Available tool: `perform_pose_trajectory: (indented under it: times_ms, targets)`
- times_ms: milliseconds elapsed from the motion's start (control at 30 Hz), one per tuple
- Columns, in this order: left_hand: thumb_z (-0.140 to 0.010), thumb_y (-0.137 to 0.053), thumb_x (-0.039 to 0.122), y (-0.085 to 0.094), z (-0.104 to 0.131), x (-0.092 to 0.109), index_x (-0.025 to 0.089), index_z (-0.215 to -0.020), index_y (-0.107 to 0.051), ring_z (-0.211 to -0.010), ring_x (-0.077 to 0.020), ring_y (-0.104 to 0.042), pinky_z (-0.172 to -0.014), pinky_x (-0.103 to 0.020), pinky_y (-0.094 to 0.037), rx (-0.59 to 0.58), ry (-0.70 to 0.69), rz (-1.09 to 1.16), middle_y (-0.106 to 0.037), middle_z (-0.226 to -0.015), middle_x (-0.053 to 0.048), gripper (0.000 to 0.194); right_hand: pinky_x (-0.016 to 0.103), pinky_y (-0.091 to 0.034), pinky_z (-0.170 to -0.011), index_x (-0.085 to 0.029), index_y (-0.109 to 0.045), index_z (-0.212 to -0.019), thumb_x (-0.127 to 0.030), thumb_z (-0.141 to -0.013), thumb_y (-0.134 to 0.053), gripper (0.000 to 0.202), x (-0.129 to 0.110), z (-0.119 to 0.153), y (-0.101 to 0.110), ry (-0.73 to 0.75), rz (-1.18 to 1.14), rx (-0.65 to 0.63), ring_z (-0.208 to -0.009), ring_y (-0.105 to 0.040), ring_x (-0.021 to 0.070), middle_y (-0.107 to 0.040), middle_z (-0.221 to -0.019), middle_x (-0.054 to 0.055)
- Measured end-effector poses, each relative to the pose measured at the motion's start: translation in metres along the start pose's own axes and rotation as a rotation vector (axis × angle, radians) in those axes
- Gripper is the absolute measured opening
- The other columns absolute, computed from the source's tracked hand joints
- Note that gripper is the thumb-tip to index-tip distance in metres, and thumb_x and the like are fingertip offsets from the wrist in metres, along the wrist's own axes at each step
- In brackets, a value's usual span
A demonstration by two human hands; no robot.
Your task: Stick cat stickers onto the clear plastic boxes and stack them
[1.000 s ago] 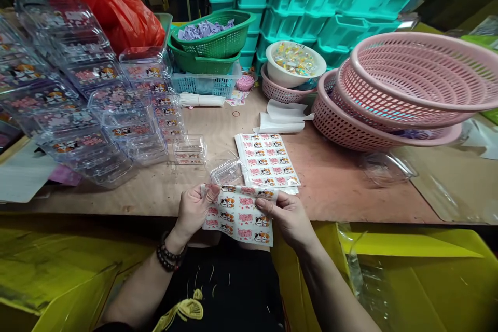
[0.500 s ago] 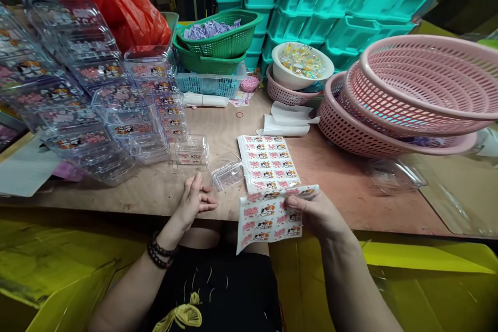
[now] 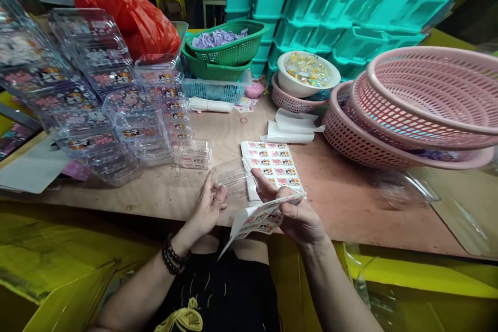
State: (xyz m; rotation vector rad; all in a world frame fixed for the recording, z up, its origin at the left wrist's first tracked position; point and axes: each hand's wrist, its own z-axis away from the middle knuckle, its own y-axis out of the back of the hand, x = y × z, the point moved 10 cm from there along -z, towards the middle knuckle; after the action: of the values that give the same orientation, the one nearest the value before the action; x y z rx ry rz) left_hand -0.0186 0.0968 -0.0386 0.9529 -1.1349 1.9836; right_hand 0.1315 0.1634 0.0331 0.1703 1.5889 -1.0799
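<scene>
At the table's front edge, my left hand [image 3: 210, 201] has its fingers and thumb closed on the left end of a clear plastic box [image 3: 236, 180]. My right hand [image 3: 299, 215] pinches a sheet of cat stickers [image 3: 261, 220], which is bent and hangs tilted over the edge. The forefinger of that hand reaches out by the box's right end; whether it touches cannot be made out. Behind it a stack of sticker sheets [image 3: 280, 161] lies flat, partly hidden by the box and hand. A small clear box with a sticker [image 3: 195, 155] stands to the left.
Stacked stickered clear boxes [image 3: 150, 114] crowd the left side. Pink baskets [image 3: 404, 145] are piled at right, near another clear plastic piece [image 3: 404, 189]. Behind are white backing papers [image 3: 290, 132], a white bowl [image 3: 295, 83], green baskets [image 3: 221, 70] and teal bins [image 3: 334, 5].
My left hand has moved right and taken hold of the clear box. My right hand has moved left and the sticker sheet has tilted. The view has shifted slightly.
</scene>
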Motion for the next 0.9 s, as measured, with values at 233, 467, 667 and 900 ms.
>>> perform_pose_trajectory:
  times_ms: [233, 467, 667, 900]
  targets:
    - [-0.077, -0.078, 0.04, -0.023, -0.001, 0.003, 0.038, -0.144, -0.025, -0.1, -0.0273, -0.071, -0.095, -0.052, -0.053, -0.124, 0.122, 0.243, -0.066, -0.119, -0.007, 0.085, 0.049, -0.046, -0.106, -0.028, -0.077, -0.072, -0.04, -0.062, -0.088, 0.02, -0.011, 0.013, 0.0, -0.133, 0.08, 0.086, -0.136, -0.051, 0.0343, -0.061, -0.143, 0.001]
    - [-0.073, -0.074, 0.028, -0.015, -0.011, 0.021, 0.034, -0.137, -0.034, -0.093, -0.0223, -0.071, -0.089, -0.048, -0.056, -0.152, 0.013, 0.255, -0.067, -0.11, -0.003, 0.076, 0.041, -0.059, -0.076, -0.02, -0.078, -0.082, -0.035, -0.06, -0.092, 0.03, -0.018, 0.036, 0.016, -0.282, 0.207, 0.307, -0.074, -0.074, 0.0255, -0.079, -0.084, 0.007]
    - [-0.069, -0.077, 0.031, -0.019, -0.012, 0.031, 0.029, -0.128, -0.04, -0.09, -0.0212, -0.073, -0.087, -0.038, -0.056, -0.095, -0.042, 0.259, -0.069, -0.104, -0.002, 0.07, 0.042, -0.06, -0.082, -0.018, -0.077, -0.088, -0.032, -0.055, -0.093, 0.039, 0.006, 0.023, 0.011, -0.32, 0.199, 0.375, -0.081, -0.075, 0.0271, -0.08, -0.089, 0.008]
    - [-0.07, -0.077, 0.047, -0.018, -0.013, 0.035, 0.028, -0.124, -0.045, -0.102, -0.0262, -0.069, -0.093, -0.045, -0.054, -0.13, -0.063, 0.241, -0.066, -0.113, -0.003, 0.065, 0.041, -0.061, -0.079, -0.016, -0.077, -0.089, -0.035, -0.053, -0.095, 0.045, 0.007, 0.01, 0.017, -0.414, 0.245, 0.375, -0.085, -0.076, 0.0297, -0.08, -0.094, 0.01]
